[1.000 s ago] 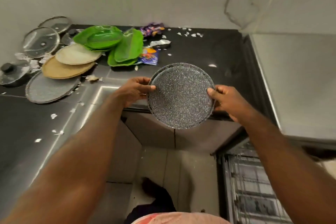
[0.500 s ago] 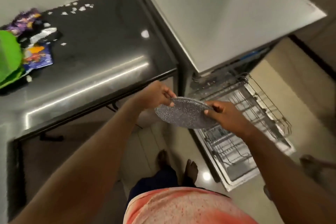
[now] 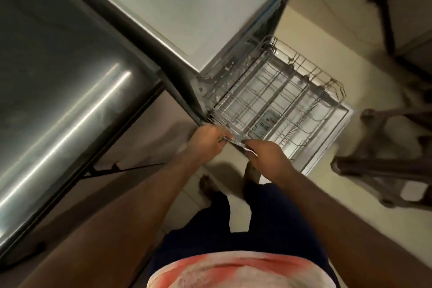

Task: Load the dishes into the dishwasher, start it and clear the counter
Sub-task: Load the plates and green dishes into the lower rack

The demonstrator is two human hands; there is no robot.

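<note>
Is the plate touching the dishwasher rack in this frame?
Cannot tell. In the head view the plate, gripped edge-on by the left hand and right hand, overlaps the near corner of the rack; blur hides any gap.

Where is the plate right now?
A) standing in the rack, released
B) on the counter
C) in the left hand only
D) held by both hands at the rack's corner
D: left hand and right hand both hold the plate edge-on by the pulled-out rack.
</note>
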